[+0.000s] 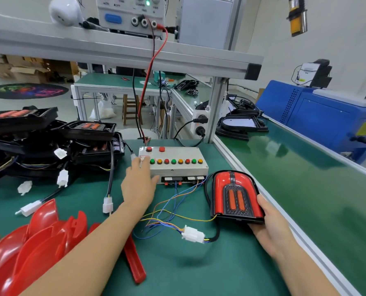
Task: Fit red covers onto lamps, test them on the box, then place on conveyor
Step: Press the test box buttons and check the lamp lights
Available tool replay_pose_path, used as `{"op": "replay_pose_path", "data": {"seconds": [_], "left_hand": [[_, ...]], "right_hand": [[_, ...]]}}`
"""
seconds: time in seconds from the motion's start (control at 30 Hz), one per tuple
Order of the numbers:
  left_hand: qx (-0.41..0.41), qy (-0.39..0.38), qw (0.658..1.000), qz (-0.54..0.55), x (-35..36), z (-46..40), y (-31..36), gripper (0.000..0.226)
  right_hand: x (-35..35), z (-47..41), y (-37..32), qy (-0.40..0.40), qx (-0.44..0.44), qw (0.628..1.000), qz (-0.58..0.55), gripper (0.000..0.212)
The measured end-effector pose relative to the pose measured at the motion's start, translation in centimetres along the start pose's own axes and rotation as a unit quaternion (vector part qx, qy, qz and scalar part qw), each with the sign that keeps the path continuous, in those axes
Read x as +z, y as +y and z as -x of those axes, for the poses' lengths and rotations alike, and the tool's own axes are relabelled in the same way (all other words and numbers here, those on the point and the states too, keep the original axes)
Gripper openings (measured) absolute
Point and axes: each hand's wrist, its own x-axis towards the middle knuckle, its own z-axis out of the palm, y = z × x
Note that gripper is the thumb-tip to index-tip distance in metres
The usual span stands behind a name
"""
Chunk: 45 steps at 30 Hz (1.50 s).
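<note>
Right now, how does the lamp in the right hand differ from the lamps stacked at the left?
The held lamp wears a red cover; the stacked lamps are bare black. It is plugged into the test box wiring; their white plugs hang loose. The right hand grips it; they lie piled. Both show orange strips.

We see one lamp [234, 196] with its red cover fitted, lying face up in our right hand [270, 228], its white connector [192, 233] plugged into the wires of the grey test box [177, 165]. Our left hand [138, 184] reaches the box's left button end. Loose red covers [28, 244] lie under our left forearm, and uncovered black lamps [49, 142] are stacked left of that hand.
</note>
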Motion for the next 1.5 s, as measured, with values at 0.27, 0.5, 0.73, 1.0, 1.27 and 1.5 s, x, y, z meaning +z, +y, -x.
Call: {"op": "replay_pose_path", "data": {"seconds": [0.27,0.5,0.73,1.0,1.27,1.5], "left_hand": [[-0.017,0.018,1.000,-0.009,0.5,-1.6,0.5,0.045],[0.000,0.006,1.000,0.003,0.6,-1.7,-0.3,0.062],[0.029,-0.042,0.999,0.001,0.6,-0.5,-1.1,0.062],[0.032,-0.064,0.997,0.007,0.3,-0.6,-1.6,0.071],[0.030,-0.072,0.997,0.000,-0.3,0.0,-1.4,0.079],[0.048,-0.050,0.995,-0.079,-0.2,-0.9,-1.3,0.070]], "right_hand": [[-0.2,-0.3,0.1,-0.002,-0.002,1.000,0.006,0.032],[-0.2,-0.1,0.5,0.011,-0.027,1.000,-0.008,0.033],[0.1,0.8,1.1,0.006,-0.063,0.998,0.009,0.040],[-0.3,1.2,0.9,-0.002,-0.057,0.998,0.033,0.034],[-1.0,0.8,1.5,-0.020,-0.044,0.999,0.007,0.033],[-0.9,1.0,1.4,-0.024,-0.044,0.998,0.023,0.035]]}}
